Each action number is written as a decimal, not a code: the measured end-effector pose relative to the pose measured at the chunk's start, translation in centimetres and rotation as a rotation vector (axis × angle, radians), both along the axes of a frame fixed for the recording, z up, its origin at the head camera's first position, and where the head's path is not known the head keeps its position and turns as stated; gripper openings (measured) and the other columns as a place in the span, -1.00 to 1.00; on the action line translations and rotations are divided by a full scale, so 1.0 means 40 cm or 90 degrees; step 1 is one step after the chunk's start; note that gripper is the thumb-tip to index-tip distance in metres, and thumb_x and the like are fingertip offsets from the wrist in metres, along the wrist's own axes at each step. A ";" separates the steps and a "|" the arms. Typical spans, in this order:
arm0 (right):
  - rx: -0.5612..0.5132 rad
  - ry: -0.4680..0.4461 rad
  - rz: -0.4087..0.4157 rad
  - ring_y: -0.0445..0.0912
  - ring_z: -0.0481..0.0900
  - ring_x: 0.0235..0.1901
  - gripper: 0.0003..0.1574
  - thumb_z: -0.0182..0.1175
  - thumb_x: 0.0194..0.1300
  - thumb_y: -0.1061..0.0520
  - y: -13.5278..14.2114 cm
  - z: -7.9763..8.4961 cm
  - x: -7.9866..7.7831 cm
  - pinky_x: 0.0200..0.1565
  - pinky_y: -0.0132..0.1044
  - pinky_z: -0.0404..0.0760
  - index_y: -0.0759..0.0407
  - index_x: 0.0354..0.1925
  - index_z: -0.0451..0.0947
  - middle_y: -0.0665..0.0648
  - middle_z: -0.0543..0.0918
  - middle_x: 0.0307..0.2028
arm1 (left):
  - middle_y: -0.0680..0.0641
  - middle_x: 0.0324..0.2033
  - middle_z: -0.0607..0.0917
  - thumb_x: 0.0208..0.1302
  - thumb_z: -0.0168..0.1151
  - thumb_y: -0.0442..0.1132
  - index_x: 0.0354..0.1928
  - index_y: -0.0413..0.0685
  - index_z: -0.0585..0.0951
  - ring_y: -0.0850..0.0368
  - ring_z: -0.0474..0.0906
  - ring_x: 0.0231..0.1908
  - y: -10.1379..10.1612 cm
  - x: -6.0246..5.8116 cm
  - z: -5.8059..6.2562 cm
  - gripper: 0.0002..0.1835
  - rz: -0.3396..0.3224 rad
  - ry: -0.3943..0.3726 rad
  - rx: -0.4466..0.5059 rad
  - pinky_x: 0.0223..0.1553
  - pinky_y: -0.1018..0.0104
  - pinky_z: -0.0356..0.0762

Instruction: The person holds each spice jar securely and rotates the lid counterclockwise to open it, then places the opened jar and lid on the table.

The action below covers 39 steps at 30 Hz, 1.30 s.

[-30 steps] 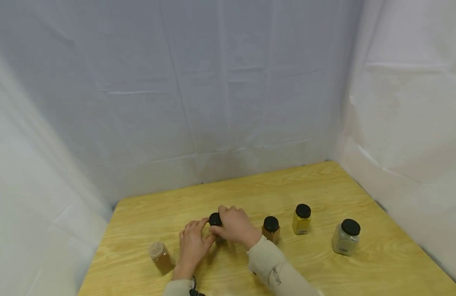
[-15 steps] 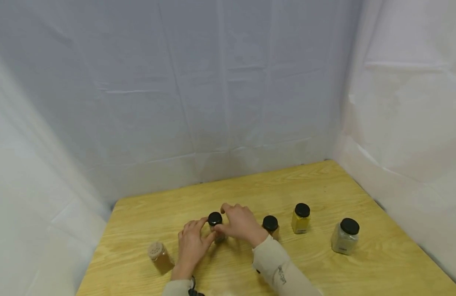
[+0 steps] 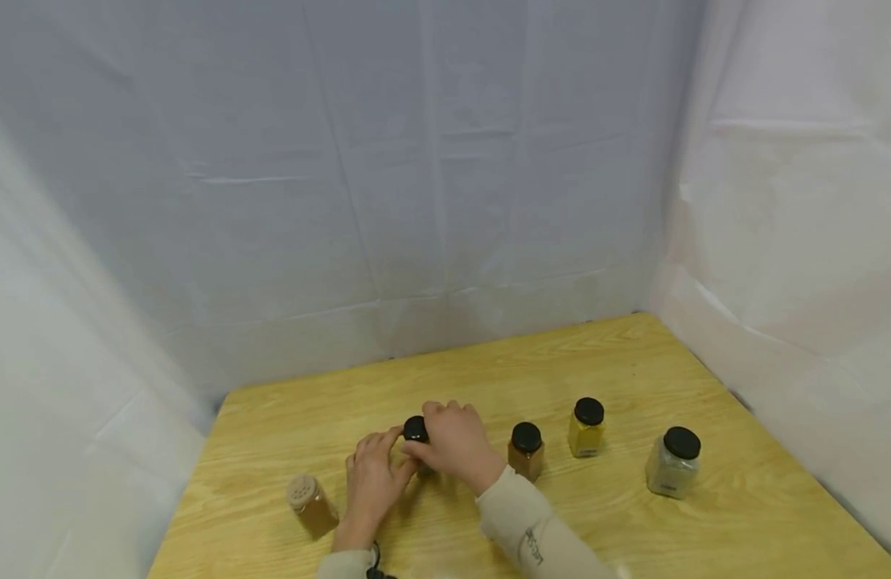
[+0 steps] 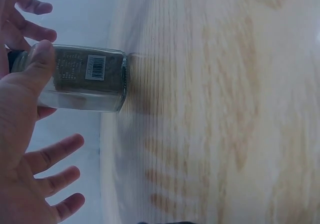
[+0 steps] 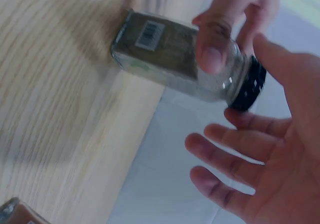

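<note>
A glass spice jar (image 4: 90, 76) of grey-brown powder, with a barcode label, stands upright on the wooden table. My left hand (image 3: 373, 482) pinches its upper part between thumb and index finger, the other fingers spread. Thumb and index finger of my right hand (image 3: 456, 442) are on either side of the black lid (image 5: 249, 84), gripping it; its remaining fingers stay loosely extended. In the head view the hands hide most of the jar, and only part of the lid shows. The lid sits on the jar's neck.
Left of my hands stands a shaker (image 3: 314, 507) with a holed beige top and brown contents. To the right are black-lidded jars: an orange-brown one (image 3: 526, 454), a yellow one (image 3: 586, 430) and a pale one (image 3: 673, 465). White sheets (image 3: 445, 201) surround the table (image 3: 619, 531).
My right hand is on the lid, its fingers spread off it half a second ago, and now closes on it again. The left hand keeps its hold on the jar.
</note>
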State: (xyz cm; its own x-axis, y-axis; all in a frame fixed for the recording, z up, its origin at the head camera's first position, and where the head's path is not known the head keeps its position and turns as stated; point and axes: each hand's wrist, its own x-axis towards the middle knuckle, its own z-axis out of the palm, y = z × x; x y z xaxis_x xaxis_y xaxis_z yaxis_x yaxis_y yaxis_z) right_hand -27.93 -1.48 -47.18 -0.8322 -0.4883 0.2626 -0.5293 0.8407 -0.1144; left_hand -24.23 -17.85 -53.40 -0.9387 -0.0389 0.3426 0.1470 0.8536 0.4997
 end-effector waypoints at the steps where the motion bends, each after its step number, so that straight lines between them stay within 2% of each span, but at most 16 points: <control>1: 0.007 0.011 -0.009 0.02 0.73 -0.24 -0.28 0.28 0.38 -0.44 -0.004 -0.001 0.002 -0.09 -0.02 0.71 0.16 0.02 0.64 0.10 0.77 -0.19 | -0.27 0.12 0.73 0.29 0.49 -0.01 0.27 -0.07 0.66 -0.34 0.55 0.24 0.000 0.000 0.000 -0.44 0.000 0.004 0.000 0.12 -0.37 0.43; 3: 0.012 0.013 -0.022 0.03 0.75 -0.20 -0.26 0.26 0.40 -0.45 -0.009 -0.004 0.003 -0.05 -0.02 0.72 0.16 0.06 0.64 0.11 0.79 -0.13 | -0.27 0.12 0.74 0.30 0.48 -0.01 0.26 -0.08 0.67 -0.34 0.55 0.24 -0.001 -0.001 -0.002 -0.45 0.000 0.009 0.000 0.12 -0.38 0.43; 6: -0.006 -0.022 -0.024 0.04 0.74 -0.19 -0.30 0.26 0.42 -0.41 -0.008 -0.006 0.000 -0.04 -0.01 0.71 0.15 0.09 0.62 0.13 0.78 -0.13 | -0.27 0.11 0.73 0.32 0.46 -0.02 0.26 -0.07 0.67 -0.35 0.54 0.25 -0.002 -0.002 -0.004 -0.47 0.000 0.006 0.002 0.12 -0.37 0.42; 12: -0.076 -0.097 -0.001 0.03 0.72 -0.31 -0.35 0.33 0.39 -0.36 0.013 -0.003 -0.016 -0.14 -0.03 0.71 0.13 0.07 0.64 0.13 0.77 -0.27 | -0.25 0.15 0.72 0.33 0.48 -0.01 0.30 -0.07 0.65 -0.32 0.51 0.29 -0.004 -0.005 -0.005 -0.43 0.004 -0.029 0.007 0.14 -0.35 0.39; 18: -0.122 -0.154 0.030 0.03 0.73 -0.25 -0.43 0.38 0.39 -0.28 0.031 0.014 -0.019 -0.06 0.00 0.70 0.12 0.05 0.66 0.14 0.79 -0.18 | -0.24 0.16 0.72 0.31 0.48 0.05 0.32 -0.05 0.63 -0.31 0.50 0.30 -0.006 -0.004 0.002 -0.39 0.002 -0.037 0.009 0.15 -0.33 0.38; 23: -0.105 -0.159 0.059 -0.04 0.73 -0.26 -0.42 0.36 0.41 -0.23 0.021 0.013 -0.019 -0.10 -0.07 0.71 0.14 0.15 0.63 0.11 0.78 -0.18 | -0.27 0.13 0.73 0.32 0.47 0.05 0.29 -0.07 0.65 -0.35 0.53 0.26 -0.004 0.001 0.001 -0.42 -0.008 -0.010 0.013 0.12 -0.34 0.41; 27: -0.106 -0.150 0.072 -0.07 0.67 -0.31 -0.46 0.36 0.41 -0.22 0.004 0.010 -0.016 -0.19 -0.12 0.65 0.12 0.11 0.60 0.09 0.75 -0.25 | -0.28 0.11 0.74 0.29 0.48 0.02 0.26 -0.06 0.66 -0.37 0.55 0.24 -0.005 0.004 -0.001 -0.44 -0.017 0.012 0.017 0.11 -0.37 0.43; 33: -0.087 -0.116 0.055 0.02 0.72 -0.17 -0.42 0.36 0.44 -0.20 -0.002 0.002 -0.013 -0.06 -0.03 0.69 0.12 0.21 0.60 0.14 0.79 -0.13 | -0.27 0.12 0.74 0.32 0.45 -0.03 0.27 -0.06 0.65 -0.36 0.54 0.24 0.001 0.005 -0.004 -0.47 -0.016 0.012 0.018 0.12 -0.39 0.42; 36: -0.090 -0.126 0.039 0.04 0.74 -0.14 -0.35 0.36 0.43 -0.21 0.003 0.002 -0.015 -0.01 0.01 0.70 0.14 0.27 0.57 0.17 0.79 -0.10 | -0.27 0.12 0.74 0.33 0.44 -0.02 0.28 -0.08 0.65 -0.35 0.55 0.25 0.001 0.004 -0.003 -0.47 -0.009 0.008 0.010 0.12 -0.39 0.43; 39: -0.102 -0.152 0.025 0.06 0.75 -0.17 -0.32 0.38 0.40 -0.26 0.013 0.003 -0.017 -0.01 0.03 0.70 0.14 0.24 0.56 0.19 0.78 -0.14 | -0.27 0.13 0.73 0.32 0.46 -0.04 0.29 -0.08 0.65 -0.35 0.54 0.26 0.000 0.003 0.000 -0.46 -0.001 -0.002 0.008 0.15 -0.39 0.42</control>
State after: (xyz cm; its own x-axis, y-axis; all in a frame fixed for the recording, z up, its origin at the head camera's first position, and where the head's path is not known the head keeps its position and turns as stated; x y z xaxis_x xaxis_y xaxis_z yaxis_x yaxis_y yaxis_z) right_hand -28.62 -0.95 -47.06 -0.8607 -0.4901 0.1381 -0.5039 0.7810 -0.3689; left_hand -24.12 -17.83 -53.39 -0.9400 -0.0411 0.3386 0.1471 0.8467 0.5113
